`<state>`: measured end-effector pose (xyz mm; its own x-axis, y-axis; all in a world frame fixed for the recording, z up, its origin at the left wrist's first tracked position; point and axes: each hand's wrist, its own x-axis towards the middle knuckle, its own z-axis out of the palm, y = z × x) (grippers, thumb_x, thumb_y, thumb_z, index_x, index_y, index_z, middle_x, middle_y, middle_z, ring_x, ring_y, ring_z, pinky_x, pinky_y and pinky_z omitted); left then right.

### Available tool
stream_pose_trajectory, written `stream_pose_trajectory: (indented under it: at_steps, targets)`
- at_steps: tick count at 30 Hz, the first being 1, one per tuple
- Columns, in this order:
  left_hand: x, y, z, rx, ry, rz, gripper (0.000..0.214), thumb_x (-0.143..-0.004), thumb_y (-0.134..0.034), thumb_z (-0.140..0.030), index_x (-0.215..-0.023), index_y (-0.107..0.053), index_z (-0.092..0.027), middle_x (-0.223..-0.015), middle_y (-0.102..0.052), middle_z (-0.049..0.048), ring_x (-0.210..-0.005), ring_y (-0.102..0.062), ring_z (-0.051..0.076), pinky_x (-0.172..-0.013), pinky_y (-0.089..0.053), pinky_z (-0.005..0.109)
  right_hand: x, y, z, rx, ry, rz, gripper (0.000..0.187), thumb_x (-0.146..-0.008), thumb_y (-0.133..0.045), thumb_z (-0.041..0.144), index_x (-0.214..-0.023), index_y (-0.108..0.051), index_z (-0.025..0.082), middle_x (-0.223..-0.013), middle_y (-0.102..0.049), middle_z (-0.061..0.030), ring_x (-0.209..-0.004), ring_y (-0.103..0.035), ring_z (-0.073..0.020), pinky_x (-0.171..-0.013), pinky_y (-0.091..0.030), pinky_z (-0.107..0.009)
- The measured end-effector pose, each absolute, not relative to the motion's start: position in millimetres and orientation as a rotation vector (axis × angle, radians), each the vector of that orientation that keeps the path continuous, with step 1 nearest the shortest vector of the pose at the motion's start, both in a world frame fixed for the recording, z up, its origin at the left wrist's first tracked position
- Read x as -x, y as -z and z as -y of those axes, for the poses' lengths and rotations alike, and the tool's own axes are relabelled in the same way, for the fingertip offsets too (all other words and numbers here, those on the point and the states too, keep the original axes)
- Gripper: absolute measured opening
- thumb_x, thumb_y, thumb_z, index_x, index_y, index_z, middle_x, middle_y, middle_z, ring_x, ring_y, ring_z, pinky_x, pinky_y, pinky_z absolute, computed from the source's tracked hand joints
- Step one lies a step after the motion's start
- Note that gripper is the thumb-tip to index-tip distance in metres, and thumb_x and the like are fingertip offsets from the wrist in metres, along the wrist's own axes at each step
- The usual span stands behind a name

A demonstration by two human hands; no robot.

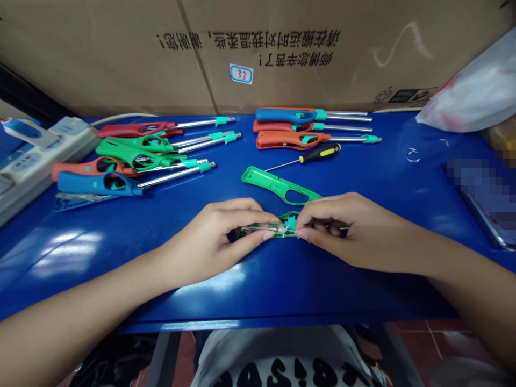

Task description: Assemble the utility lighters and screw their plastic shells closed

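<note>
Near the front of the blue table, my left hand (226, 231) pinches the clear inner part (266, 228) of an opened green lighter (288, 214). My right hand (346, 231) has its fingertips closed on the same lighter, by its teal trigger piece (290, 223); a bit of metal rod shows beyond these fingers. Much of the lower green shell is covered by my hands. Just behind lies a loose green shell half (278, 185), inner side up. A screwdriver (320, 154) with a black and yellow handle rests behind that shell.
Several long lighters, including a blue one (97, 183), lie at the left beside a white power strip (44, 150). More lighters, one orange (286, 140), lie at the back. A cardboard box (121, 59) stands behind. Right are a plastic bag (475, 86) and a pixelated phone-like object (487, 199).
</note>
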<state>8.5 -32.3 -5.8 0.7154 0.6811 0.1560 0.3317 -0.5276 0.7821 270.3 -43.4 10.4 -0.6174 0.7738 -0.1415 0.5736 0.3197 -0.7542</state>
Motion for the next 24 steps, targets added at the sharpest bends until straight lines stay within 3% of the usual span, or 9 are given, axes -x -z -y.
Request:
stream_pose_trajectory:
  at_steps: [24]
  targets:
    - [-11.4, 9.5, 34.5, -2.146, -0.694, -0.800, 0.023, -0.097, -0.065, -0.016, -0.117, -0.076, -0.019, -0.099, -0.074, 0.0043, -0.084, -0.070, 0.011, -0.076, -0.056, 0.020, -267.0, -3.0, 42.5, 1.258, -1.303, 2.143, 0.017, -0.095, -0.061, 0.030, -0.088, -0.073, 0.021, -0.071, -0.063, 0.0018, -0.059, -0.049, -0.0094, -0.051, -0.037, -0.022]
